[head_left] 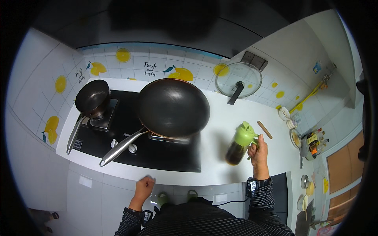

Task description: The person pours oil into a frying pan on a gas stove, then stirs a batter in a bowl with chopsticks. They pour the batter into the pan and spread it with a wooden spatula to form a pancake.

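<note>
My right hand (258,151) is closed around the handle of the jug (240,142), and my fingers cover most of that handle. The jug is just to the left of my knuckles; whether its base touches the counter (220,173) I can't tell. My left hand (145,186), well to the left and lower, is curled into a loose fist at the counter's front edge, and I can't see into the palm. The wok (173,107), left of my grip, hides part of the hob (169,158) beneath it. Far off to my right, the bottles (318,142) crowd together, too small to make out. The jug has a smooth green top with a spout, and a see-through lower body with dark brown liquid inside. Just beyond my fingers lies a thin brown stick (264,129). Farther beyond, the round lid (237,74) is clear glass with a black handle, and the tiles show through it. The wok is dark, broad and rounded, with a shiny metal handle; the small pan (93,96), farther left, is dark and deep. The hob is glossy black, the counter smooth white.
</note>
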Available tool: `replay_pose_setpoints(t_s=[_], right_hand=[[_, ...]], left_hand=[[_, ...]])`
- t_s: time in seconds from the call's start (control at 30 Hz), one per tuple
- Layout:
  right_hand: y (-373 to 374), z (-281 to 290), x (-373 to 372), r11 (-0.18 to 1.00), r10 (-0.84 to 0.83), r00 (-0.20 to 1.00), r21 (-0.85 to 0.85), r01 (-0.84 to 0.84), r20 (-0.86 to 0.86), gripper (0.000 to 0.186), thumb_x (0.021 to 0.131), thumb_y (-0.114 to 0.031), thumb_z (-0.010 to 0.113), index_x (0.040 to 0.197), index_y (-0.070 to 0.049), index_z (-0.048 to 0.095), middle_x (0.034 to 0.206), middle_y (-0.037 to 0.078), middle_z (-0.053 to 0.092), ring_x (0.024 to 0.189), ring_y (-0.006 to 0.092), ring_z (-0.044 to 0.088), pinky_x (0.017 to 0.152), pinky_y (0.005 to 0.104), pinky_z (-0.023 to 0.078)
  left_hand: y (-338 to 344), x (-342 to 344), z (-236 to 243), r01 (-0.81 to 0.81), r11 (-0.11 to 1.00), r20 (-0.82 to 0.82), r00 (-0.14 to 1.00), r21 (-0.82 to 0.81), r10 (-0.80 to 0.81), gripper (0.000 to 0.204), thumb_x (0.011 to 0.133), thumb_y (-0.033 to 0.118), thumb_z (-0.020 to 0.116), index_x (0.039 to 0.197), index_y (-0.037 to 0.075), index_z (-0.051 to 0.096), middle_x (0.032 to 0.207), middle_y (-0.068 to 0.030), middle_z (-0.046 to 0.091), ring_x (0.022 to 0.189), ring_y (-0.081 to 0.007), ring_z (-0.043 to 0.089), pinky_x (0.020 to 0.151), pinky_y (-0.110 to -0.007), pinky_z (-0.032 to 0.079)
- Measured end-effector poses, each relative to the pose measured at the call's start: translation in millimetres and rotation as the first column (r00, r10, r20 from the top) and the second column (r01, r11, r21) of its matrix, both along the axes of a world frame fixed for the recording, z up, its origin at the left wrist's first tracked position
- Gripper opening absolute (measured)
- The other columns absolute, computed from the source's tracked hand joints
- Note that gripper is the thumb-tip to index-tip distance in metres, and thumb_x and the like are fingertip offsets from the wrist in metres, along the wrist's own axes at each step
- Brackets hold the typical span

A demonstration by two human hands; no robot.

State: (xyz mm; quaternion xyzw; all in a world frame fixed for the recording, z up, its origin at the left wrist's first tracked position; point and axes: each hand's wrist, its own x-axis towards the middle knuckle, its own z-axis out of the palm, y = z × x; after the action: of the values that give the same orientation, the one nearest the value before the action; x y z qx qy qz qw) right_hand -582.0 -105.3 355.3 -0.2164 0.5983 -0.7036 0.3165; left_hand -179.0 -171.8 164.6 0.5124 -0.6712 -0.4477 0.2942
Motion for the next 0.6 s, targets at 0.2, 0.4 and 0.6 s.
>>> replay_pose_setpoints(t_s=[0.2, 0.4, 0.6], right_hand=[[-22.3, 28.2, -4.7, 0.995, 0.077, 0.980, 0.079, -0.063, -0.184, 0.050, 0.088, -0.046, 0.049, 0.053, -0.012, 0.037, 0.042, -0.003, 0.031, 0.032, 0.0072, 0.025, 0.032, 0.0221, 0.019], [-43.9, 41.3, -13.9, 0.996, 0.085, 0.979, 0.033, -0.081, -0.183, 0.047, 0.087, -0.046, 0.050, 0.057, -0.012, 0.039, 0.042, -0.004, 0.032, 0.032, 0.0066, 0.025, 0.031, 0.0214, 0.020], [-54.5, 40.3, -25.5, 0.991, 0.137, 0.972, 0.036, -0.132, -0.193, 0.050, 0.087, -0.046, 0.051, 0.053, -0.012, 0.038, 0.041, -0.004, 0.030, 0.031, 0.0066, 0.025, 0.032, 0.0220, 0.018]], left_hand=[[10.2, 16.8, -17.2, -0.038, 0.999, -0.103, 0.994, 0.009, 0.038, 0.015, 0.081, 0.008, 0.059, 0.068, 0.001, 0.055, 0.055, -0.0007, 0.049, 0.050, -0.0075, 0.042, 0.047, -0.024, 0.037], [22.9, 14.7, -28.4, -0.165, 0.984, -0.114, 0.978, 0.063, 0.172, 0.007, 0.079, 0.007, 0.059, 0.072, 0.004, 0.061, 0.059, -0.0095, 0.056, 0.052, -0.0142, 0.054, 0.051, -0.027, 0.043], [34.2, 21.8, -24.9, -0.191, 0.977, 0.007, 0.982, 0.095, 0.191, 0.017, 0.080, 0.015, 0.062, 0.070, 0.003, 0.058, 0.057, -0.0053, 0.054, 0.051, -0.0114, 0.051, 0.049, -0.026, 0.042]])
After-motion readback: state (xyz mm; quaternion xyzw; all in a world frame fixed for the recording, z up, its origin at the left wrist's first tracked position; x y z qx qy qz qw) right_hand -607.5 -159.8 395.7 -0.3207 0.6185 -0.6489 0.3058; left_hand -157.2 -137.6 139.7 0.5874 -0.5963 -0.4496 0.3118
